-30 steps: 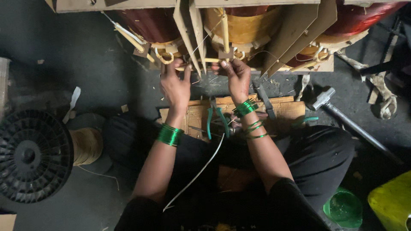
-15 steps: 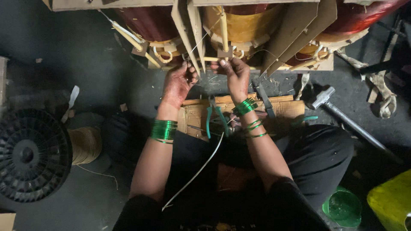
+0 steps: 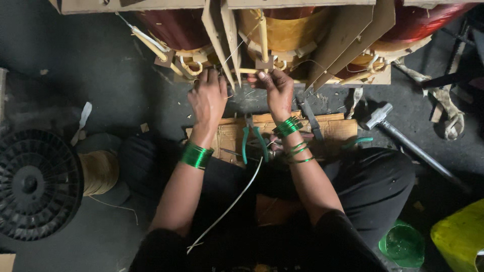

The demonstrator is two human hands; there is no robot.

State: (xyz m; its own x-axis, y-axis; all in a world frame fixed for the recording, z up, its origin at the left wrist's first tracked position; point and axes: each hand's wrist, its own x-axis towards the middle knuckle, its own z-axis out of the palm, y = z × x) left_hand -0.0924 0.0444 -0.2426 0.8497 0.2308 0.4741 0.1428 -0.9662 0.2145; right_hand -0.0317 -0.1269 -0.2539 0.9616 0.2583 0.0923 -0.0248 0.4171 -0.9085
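Carefully, my right hand [image 3: 276, 90] pinches the thin wire [image 3: 233, 53] at the cream sleeve [image 3: 250, 71] under the middle coil [image 3: 285, 30], while my left hand [image 3: 207, 98] curls closed beside it, so I keep tension steady.

A workshop floor as I see it, wound copper coils [image 3: 282, 30] across the top, hammer [image 3: 379, 117] at right, pliers [image 3: 253, 141] mid-frame, black wire spool [image 3: 35, 184] lower left.
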